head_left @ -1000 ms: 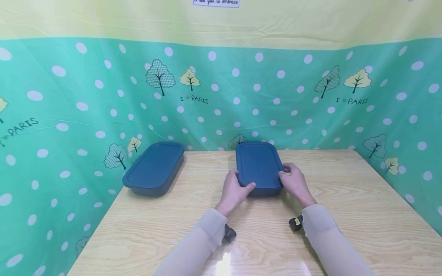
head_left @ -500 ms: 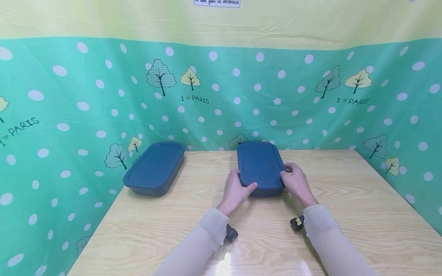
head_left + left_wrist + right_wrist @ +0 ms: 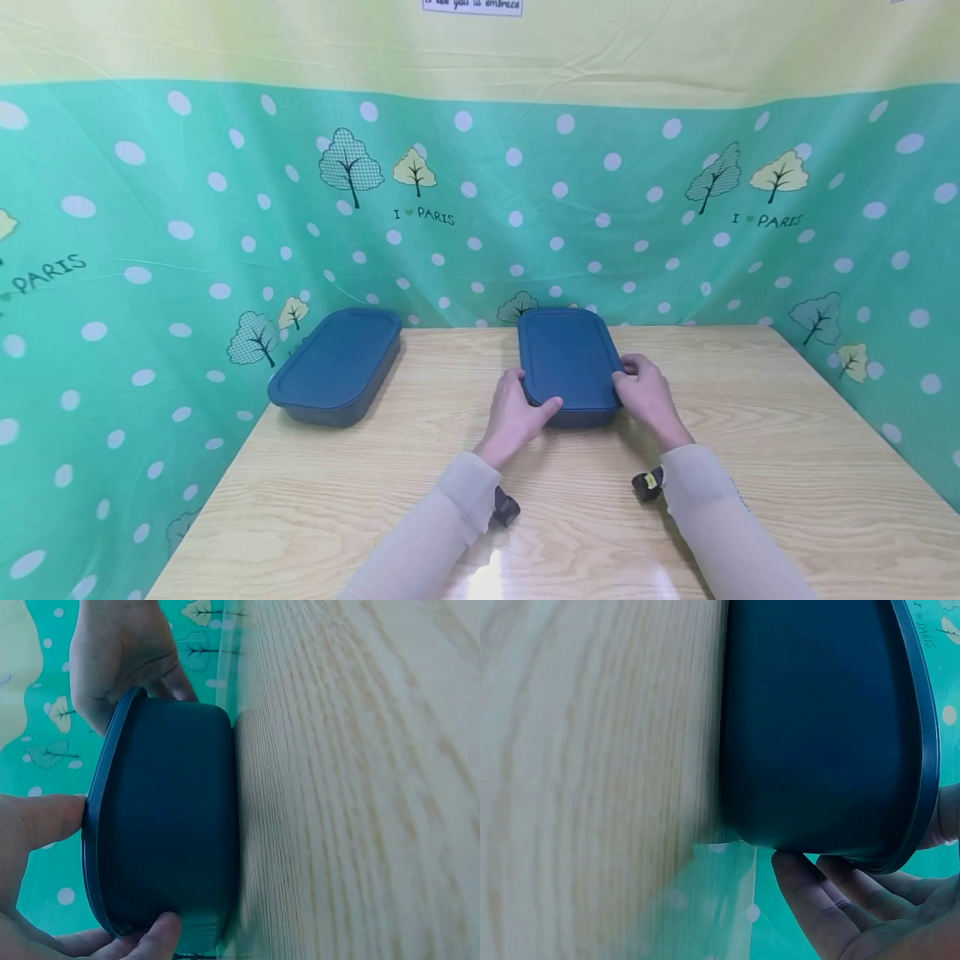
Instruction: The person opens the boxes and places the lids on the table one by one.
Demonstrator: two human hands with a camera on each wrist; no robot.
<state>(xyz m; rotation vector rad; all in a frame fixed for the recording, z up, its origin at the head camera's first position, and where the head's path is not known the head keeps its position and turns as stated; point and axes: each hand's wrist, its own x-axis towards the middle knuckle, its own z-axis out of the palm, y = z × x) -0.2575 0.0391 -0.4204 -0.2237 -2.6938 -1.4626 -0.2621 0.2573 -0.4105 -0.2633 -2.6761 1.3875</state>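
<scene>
A dark blue rectangular food container with a fitted lid [image 3: 568, 358] stands flat on the table near its back edge. At its near left corner my left hand [image 3: 513, 417] grips it. In the left wrist view, the left thumb [image 3: 56, 819] lies at the lid's edge and the fingers reach along the container's side below the rim. My right hand [image 3: 647, 396] holds the opposite side, with its thumb at the lid edge. The right fingers [image 3: 810, 892] touch the side wall under the rim in the right wrist view.
A second lidded container [image 3: 337, 362] of the same dark blue stands at the table's left edge, turned at an angle. The wooden table [image 3: 300, 508] meets a green dotted cloth [image 3: 450, 250] behind and at both sides.
The container between my hands has slid slightly to the right, and both hands have moved with it. Their grip looks the same, and the left container stays put.
</scene>
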